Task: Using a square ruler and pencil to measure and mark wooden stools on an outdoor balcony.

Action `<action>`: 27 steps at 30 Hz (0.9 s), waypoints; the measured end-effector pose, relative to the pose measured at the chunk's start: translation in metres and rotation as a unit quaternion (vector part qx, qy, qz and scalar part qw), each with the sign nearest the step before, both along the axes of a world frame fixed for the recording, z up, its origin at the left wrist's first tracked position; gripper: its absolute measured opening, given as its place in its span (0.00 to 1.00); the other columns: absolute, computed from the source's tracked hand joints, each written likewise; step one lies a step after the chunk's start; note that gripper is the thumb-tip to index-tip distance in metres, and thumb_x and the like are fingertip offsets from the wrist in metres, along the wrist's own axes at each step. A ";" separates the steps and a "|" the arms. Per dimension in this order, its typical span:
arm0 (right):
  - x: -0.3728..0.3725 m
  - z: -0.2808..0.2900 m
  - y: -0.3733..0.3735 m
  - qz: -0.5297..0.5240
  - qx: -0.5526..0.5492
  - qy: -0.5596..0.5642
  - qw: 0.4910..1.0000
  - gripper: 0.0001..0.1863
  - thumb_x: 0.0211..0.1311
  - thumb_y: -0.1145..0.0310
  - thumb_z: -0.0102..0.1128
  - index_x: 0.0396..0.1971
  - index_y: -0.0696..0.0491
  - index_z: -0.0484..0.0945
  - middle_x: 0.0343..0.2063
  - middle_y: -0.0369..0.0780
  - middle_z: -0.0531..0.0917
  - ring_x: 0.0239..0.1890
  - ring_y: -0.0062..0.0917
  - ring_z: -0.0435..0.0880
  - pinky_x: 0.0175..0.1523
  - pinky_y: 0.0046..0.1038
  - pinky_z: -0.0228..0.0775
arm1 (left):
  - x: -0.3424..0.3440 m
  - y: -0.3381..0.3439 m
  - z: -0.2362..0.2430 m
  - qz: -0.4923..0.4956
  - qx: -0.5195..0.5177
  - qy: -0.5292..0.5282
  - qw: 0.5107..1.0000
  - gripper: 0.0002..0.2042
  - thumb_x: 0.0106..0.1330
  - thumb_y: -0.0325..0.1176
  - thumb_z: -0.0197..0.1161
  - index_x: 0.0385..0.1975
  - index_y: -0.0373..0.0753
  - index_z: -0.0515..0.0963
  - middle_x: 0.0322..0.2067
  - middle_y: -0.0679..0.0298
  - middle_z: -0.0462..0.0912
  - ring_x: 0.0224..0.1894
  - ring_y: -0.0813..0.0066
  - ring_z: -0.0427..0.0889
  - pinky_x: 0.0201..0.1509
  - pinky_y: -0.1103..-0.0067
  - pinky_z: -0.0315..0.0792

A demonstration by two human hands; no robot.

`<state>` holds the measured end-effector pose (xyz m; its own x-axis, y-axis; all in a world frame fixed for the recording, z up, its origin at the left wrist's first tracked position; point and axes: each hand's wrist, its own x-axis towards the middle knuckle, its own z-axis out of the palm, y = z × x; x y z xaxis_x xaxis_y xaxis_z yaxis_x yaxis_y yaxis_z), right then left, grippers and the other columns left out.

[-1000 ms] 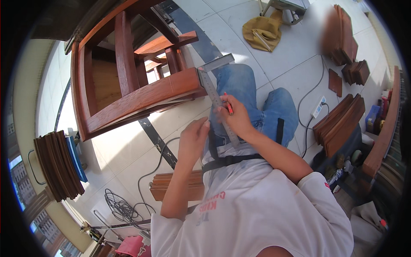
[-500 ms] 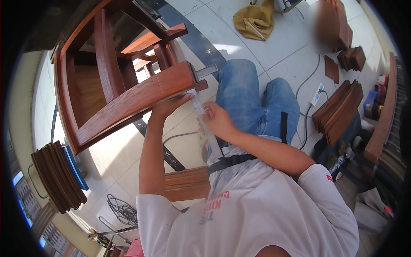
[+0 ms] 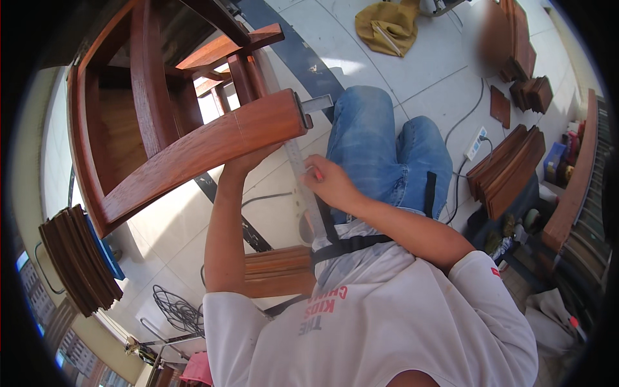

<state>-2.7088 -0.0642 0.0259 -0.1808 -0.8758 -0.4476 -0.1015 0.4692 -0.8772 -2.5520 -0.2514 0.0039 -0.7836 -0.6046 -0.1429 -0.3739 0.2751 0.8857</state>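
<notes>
A reddish-brown wooden chair frame (image 3: 213, 138) lies on its side at the upper left. Under its curved rail my left hand (image 3: 253, 157) is closed, its fingers mostly hidden, pressing a long graduated steel ruler (image 3: 296, 162) to the wood. The ruler slants down toward my lap and passes behind the rail. A short metal bar (image 3: 317, 103) juts out at the rail's end, where a fine line crosses the wood. My right hand (image 3: 327, 183), just right of the ruler, grips a red pencil (image 3: 318, 173), mostly covered by the fingers.
Stacks of curved wooden slats (image 3: 506, 169) lie at right, beside a white power strip (image 3: 476, 143) with cables. More slats (image 3: 80, 261) stand at left, and boards (image 3: 277, 271) lie below my arms. A coiled black cable (image 3: 177, 308) and mustard cloth (image 3: 385, 27) rest on the floor.
My left hand has slid further under the rail, hiding its thumb. The ruler has shifted upward behind the wood. My right hand stays near it with the red pencil.
</notes>
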 end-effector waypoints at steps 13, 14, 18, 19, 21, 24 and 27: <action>-0.035 0.039 -0.011 0.020 -0.012 0.098 0.995 0.16 0.71 0.59 0.55 0.48 0.57 0.77 0.29 0.46 0.83 0.32 0.38 0.84 0.40 0.34 0.74 | -0.005 0.002 0.004 0.014 -0.005 0.022 1.000 0.31 0.58 0.33 0.73 0.64 0.47 0.73 0.61 0.65 0.77 0.62 0.67 0.75 0.65 0.71 0.70; -0.038 0.038 -0.011 0.021 -0.012 0.097 0.995 0.16 0.71 0.59 0.55 0.48 0.57 0.77 0.29 0.46 0.83 0.32 0.38 0.84 0.40 0.34 0.74 | -0.006 0.003 0.005 0.015 -0.005 0.021 1.000 0.31 0.58 0.33 0.73 0.64 0.47 0.73 0.61 0.65 0.77 0.62 0.67 0.75 0.65 0.71 0.70; -0.043 0.042 -0.018 0.003 -0.173 0.163 0.971 0.15 0.69 0.62 0.56 0.49 0.55 0.77 0.33 0.46 0.83 0.36 0.39 0.84 0.42 0.35 0.75 | -0.010 0.004 0.010 0.037 0.059 0.042 0.997 0.31 0.58 0.33 0.73 0.64 0.47 0.73 0.61 0.65 0.78 0.61 0.67 0.75 0.65 0.71 0.69; -0.044 0.044 -0.020 0.019 -0.199 0.186 0.962 0.15 0.68 0.64 0.56 0.49 0.54 0.77 0.34 0.46 0.83 0.37 0.40 0.84 0.43 0.36 0.75 | -0.011 0.005 0.011 0.050 0.108 0.064 0.991 0.30 0.58 0.33 0.73 0.64 0.47 0.73 0.61 0.65 0.78 0.61 0.68 0.75 0.66 0.71 0.68; -0.038 0.044 -0.024 0.005 -0.211 0.183 0.960 0.13 0.68 0.67 0.57 0.49 0.56 0.77 0.34 0.45 0.83 0.35 0.35 0.84 0.41 0.32 0.75 | -0.010 0.006 0.011 0.045 0.098 0.059 0.992 0.31 0.58 0.33 0.73 0.64 0.47 0.73 0.61 0.65 0.78 0.62 0.67 0.74 0.66 0.71 0.68; -0.034 0.041 -0.030 -0.011 -0.208 0.178 0.962 0.12 0.65 0.70 0.59 0.47 0.56 0.77 0.34 0.45 0.82 0.35 0.36 0.84 0.41 0.32 0.75 | -0.012 0.006 0.009 0.040 0.110 0.080 0.990 0.31 0.58 0.33 0.73 0.64 0.47 0.73 0.61 0.65 0.77 0.63 0.67 0.74 0.67 0.70 0.68; -0.031 0.038 -0.034 -0.009 -0.205 0.176 0.963 0.11 0.63 0.69 0.60 0.44 0.55 0.76 0.35 0.45 0.82 0.37 0.41 0.83 0.40 0.36 0.75 | -0.010 0.005 0.009 0.033 0.085 0.064 0.994 0.31 0.57 0.33 0.74 0.64 0.47 0.73 0.61 0.64 0.77 0.64 0.65 0.73 0.67 0.70 0.67</action>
<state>-2.7401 -0.0985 0.0641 -0.2755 -0.9609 0.0270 -0.4206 0.0953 -0.9022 -2.5616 -0.2462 0.0131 -0.7610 -0.6315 -0.1487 -0.2666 0.0954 0.9591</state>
